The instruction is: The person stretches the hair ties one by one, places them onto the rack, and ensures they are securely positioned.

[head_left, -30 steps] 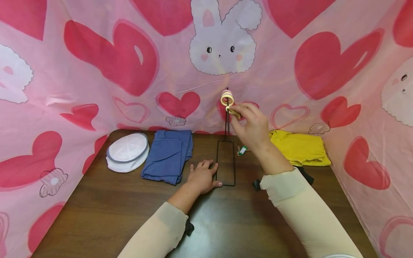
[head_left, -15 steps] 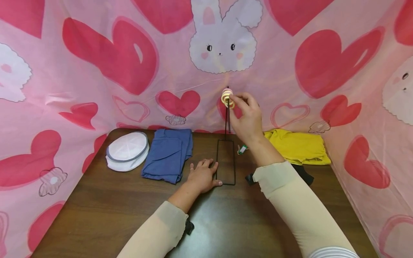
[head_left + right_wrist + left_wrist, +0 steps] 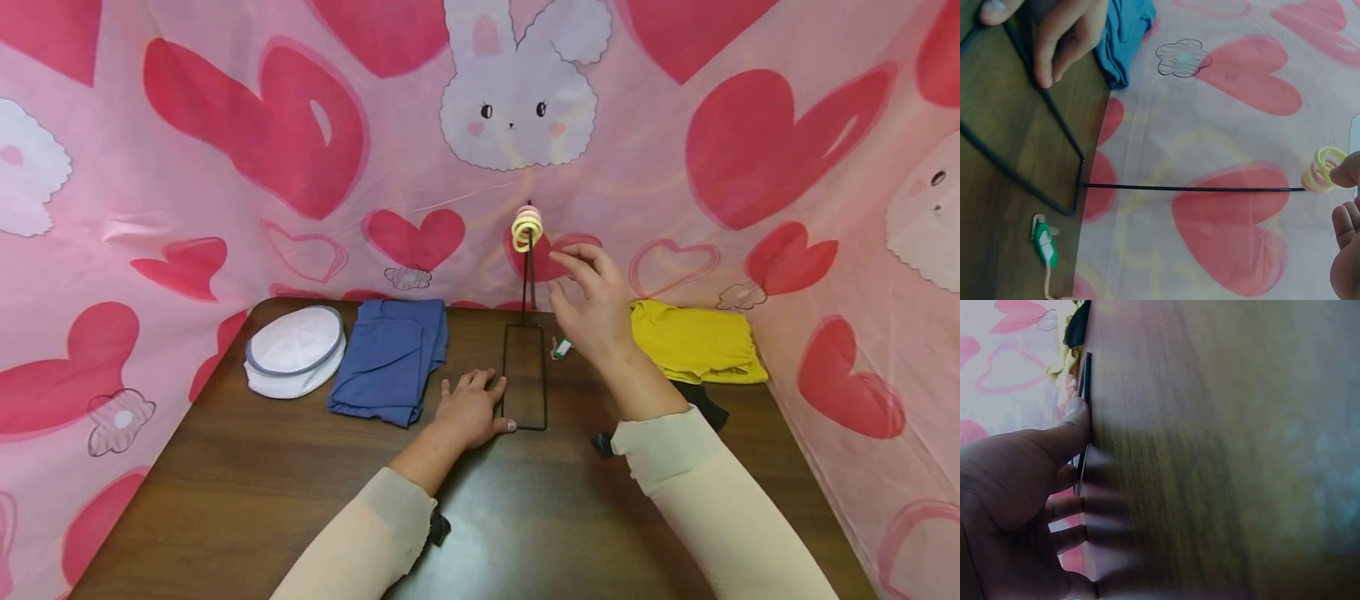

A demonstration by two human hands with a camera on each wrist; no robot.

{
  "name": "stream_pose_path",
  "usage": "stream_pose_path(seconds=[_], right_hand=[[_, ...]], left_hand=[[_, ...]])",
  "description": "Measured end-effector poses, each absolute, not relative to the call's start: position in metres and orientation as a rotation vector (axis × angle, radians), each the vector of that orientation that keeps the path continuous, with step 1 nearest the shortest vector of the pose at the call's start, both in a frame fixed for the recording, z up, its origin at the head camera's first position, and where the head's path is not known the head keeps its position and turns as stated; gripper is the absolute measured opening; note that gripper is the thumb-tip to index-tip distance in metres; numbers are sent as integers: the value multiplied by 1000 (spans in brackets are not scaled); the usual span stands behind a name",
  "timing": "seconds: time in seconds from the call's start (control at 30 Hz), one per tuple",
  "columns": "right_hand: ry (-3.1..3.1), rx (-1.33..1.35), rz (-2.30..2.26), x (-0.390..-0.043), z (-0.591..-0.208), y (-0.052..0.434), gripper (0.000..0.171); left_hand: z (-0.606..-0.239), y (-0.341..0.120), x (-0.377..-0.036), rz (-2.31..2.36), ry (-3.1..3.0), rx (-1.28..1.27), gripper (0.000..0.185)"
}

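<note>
The right hand (image 3: 596,312) hangs in the air with its grip wide, fingers loosely spread and holding nothing, just right of and below the yellow rings (image 3: 527,227) stacked at the top of the thin black rod (image 3: 530,275). In the right wrist view a fingertip lies very close to the rings (image 3: 1321,170); whether it touches cannot be told. The forearm rises from the lower right, wrist bent upward.

The left hand (image 3: 472,408) lies flat on the counter (image 3: 225,483), fingers straight, thumb and fingertips pressing the left edge of the stand's rectangular wire base (image 3: 524,377).

Open counter lies inside the base frame and in front of both arms. A small green clip (image 3: 562,348) sits just right of the base, a yellow cloth (image 3: 693,342) beyond it, a folded blue cloth (image 3: 390,358) left of the base and a white cap (image 3: 296,352) farther left. The pink heart-print fabric (image 3: 225,150) closes the counter's back and sides, near behind the rod.
</note>
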State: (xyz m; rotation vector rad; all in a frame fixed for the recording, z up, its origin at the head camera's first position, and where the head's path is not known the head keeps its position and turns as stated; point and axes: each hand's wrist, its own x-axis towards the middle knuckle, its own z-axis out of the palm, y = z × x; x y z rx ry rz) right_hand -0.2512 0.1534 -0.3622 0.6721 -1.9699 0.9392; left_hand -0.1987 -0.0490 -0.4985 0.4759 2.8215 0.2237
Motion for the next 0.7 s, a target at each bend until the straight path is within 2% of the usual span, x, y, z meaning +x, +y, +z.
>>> stream_pose_path(seconds=[0.37, 0.7], right_hand=[[-2134, 697, 920, -222, -385, 183, 41], [-2198, 700, 899, -200, -404, 209, 43]], left_hand=[[-498, -48, -198, 247, 2829, 476, 86], [-498, -48, -198, 258, 2831, 479, 86]])
